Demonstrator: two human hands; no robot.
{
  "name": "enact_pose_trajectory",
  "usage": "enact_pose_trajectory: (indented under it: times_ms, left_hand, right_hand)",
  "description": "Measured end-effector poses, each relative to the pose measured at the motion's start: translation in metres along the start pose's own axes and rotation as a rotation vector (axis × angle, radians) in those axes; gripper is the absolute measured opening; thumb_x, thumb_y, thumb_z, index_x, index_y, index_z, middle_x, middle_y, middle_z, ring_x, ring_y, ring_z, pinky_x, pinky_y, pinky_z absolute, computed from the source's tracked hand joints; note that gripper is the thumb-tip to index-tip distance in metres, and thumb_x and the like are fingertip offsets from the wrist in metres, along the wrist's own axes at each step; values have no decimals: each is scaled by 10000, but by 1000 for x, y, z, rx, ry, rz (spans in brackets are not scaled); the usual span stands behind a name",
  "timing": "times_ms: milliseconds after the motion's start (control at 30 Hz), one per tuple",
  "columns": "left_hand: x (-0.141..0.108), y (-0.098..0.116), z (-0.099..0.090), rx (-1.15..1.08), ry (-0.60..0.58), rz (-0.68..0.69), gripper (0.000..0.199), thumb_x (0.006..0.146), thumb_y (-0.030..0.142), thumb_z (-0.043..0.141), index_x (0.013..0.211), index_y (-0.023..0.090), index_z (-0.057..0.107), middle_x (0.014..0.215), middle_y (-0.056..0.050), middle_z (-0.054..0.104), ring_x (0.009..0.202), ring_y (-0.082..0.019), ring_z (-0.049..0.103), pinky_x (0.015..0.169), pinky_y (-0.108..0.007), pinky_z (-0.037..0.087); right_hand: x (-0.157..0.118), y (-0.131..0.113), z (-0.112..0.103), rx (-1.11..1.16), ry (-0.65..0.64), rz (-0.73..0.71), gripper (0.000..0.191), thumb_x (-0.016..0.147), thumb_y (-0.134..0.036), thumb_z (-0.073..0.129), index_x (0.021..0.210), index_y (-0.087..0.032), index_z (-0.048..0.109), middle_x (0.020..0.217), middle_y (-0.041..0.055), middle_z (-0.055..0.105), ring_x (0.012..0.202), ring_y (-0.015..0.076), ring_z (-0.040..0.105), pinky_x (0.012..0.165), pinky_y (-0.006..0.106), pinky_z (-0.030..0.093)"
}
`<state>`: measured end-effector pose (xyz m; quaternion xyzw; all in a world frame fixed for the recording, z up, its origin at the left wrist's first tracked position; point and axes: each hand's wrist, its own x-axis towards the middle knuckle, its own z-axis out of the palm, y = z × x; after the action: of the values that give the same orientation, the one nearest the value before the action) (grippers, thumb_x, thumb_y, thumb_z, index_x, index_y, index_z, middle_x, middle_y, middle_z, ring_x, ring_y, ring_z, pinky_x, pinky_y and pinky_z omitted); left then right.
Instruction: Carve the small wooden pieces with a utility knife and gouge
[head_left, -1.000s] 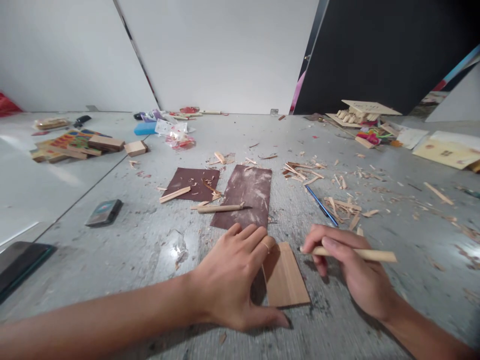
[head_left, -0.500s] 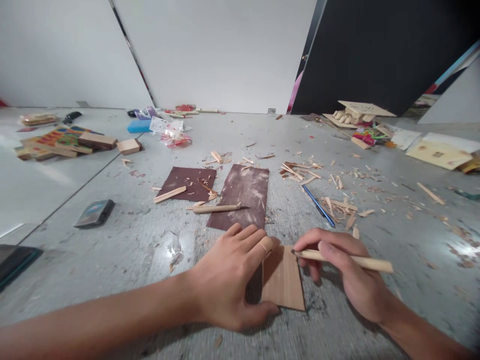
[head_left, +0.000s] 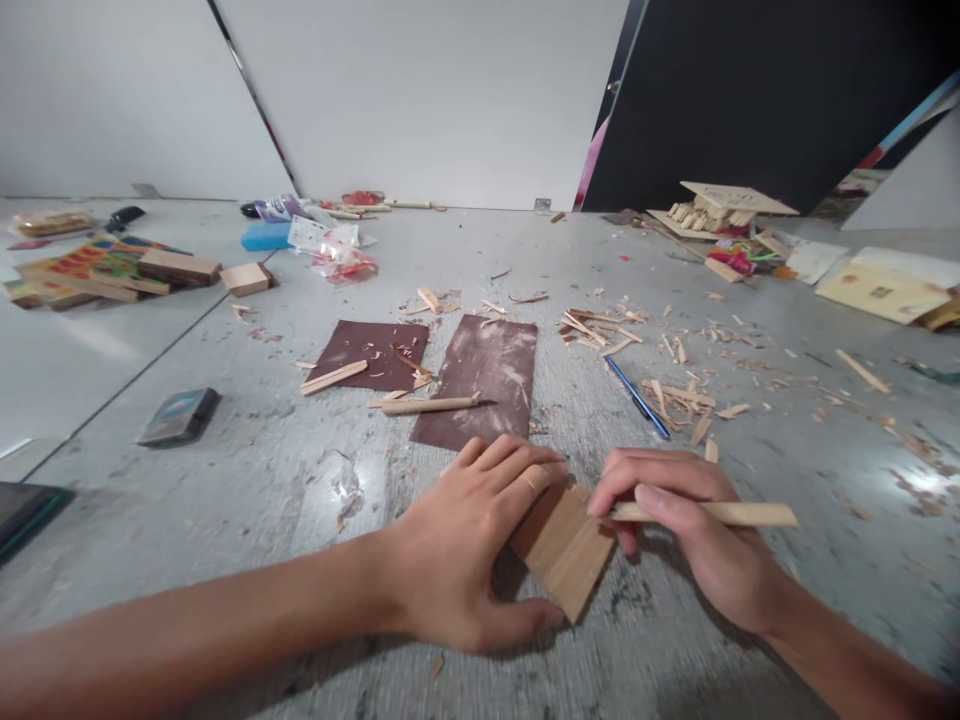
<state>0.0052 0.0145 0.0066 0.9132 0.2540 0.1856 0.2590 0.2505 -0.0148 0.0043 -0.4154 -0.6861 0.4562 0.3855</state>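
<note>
A small flat wooden board (head_left: 571, 550) lies turned askew on the tabletop. Around its left side, my left hand (head_left: 480, 550) grips it, the fingers over the far edge and the thumb at the near corner. My right hand (head_left: 679, 515) holds a carving tool by its pale wooden handle (head_left: 750, 514), closed like a pen grip at the board's right corner. Fingers hide the tool's tip. Beyond the hands, a similar wooden-handled carving tool (head_left: 431, 405) rests across a brown sheet of sandpaper (head_left: 487, 365). A blue pen (head_left: 637, 398) lies farther right among wood shavings.
Another sandpaper sheet (head_left: 360, 350) with slivers on it lies to the left. Wood shavings (head_left: 679, 395) are scattered at right. A small dark-edged block (head_left: 178, 416) sits on the left. Wooden blocks (head_left: 180, 267) and a small wooden model (head_left: 724, 210) stand toward the back, before white panels.
The board has rotated clockwise under my left hand, its near corner now pointing toward me. The right hand's tool tip, visible before, is now hidden. The view has tilted slightly.
</note>
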Motion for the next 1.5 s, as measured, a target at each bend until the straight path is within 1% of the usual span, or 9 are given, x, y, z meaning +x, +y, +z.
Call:
enact_pose_trajectory:
  times_ms: [167,300,533,700,800,900,1167,1400,1500]
  left_hand:
    - [3,0,2,9,-18,-11,684,732,543,803,1278,204,568,1280,-111,642,1160,-330,535,966,-492,397]
    - [1,3,2,90,3,-50,655,700,597,791,1167,182,595,1184,-114,633,1088,-328,525,918,-496,378]
    - [-2,6,-2,66,-19,-37,557,640,415,789,1085,150,584,1113,-107,583,1006,-293,514,858,-460,379]
    - [-3,1,2,56,15,-22,574,666,506,811,1076,165,598,1117,-95,594,1013,-286,521,859,-445,366]
    - [-4,-1,4,58,26,-18,573,683,555,806,1053,166,606,1095,-88,605,997,-281,527,846,-436,356]
    - [-5,-3,6,77,49,-21,621,696,667,781,1023,165,615,1054,-80,614,973,-279,527,832,-432,345]
    - [-10,-3,15,215,152,12,676,724,792,664,961,161,606,978,-70,618,917,-272,540,815,-441,315]
    - [-9,-2,15,216,146,0,655,736,789,650,935,167,607,930,-54,611,883,-265,539,788,-435,313]
    - [-9,-2,14,192,122,-7,665,726,797,658,937,168,608,945,-63,615,893,-275,536,792,-442,321]
  right_hand:
    - [-1,2,2,130,54,92,322,995,-300,435,935,-198,735,740,23,632,568,143,610,527,265,475]
    - [-2,4,3,83,36,92,266,970,-257,476,881,-190,719,660,12,639,550,136,609,515,234,477]
    - [-5,-12,8,25,54,89,323,1000,-275,469,841,-182,735,655,24,665,573,143,634,537,234,501]
    - [0,-30,14,-40,27,151,394,1039,-408,459,880,-185,742,656,27,671,582,150,656,554,242,515]
    - [8,-33,19,-75,-2,256,269,943,-310,543,821,-178,744,632,31,675,565,161,659,525,243,504]
    - [13,-30,26,-9,65,315,228,834,-258,533,728,-173,716,567,23,640,497,157,617,470,244,482]
    - [13,-17,43,31,201,324,224,765,-269,499,646,-174,664,507,5,614,394,125,556,392,216,408]
    - [13,-14,46,-17,200,301,267,775,-259,478,596,-170,655,495,4,599,411,117,548,402,208,402]
    - [13,-15,40,-35,120,300,269,786,-250,469,599,-167,644,494,1,594,402,117,553,393,203,387]
